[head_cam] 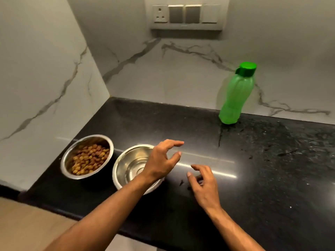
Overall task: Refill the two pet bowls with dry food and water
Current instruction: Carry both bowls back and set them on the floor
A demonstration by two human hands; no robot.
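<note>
kibble bowl (88, 156) beside steel bowl (134, 169), left hand (161, 160) and right hand (204, 185) spread, empty

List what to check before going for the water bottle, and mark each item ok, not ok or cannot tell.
1. Food bowl holds kibble: ok.
2. Second bowl holds water: cannot tell, glare.
3. Green bottle upright, cap on: ok.
4. Bottle has water inside: cannot tell, walls opaque.
5. Both hands free, left hand above the second bowl, right hand over the counter: ok.
6. Counter dry near the bottle: not ok, wet streaks.
</note>
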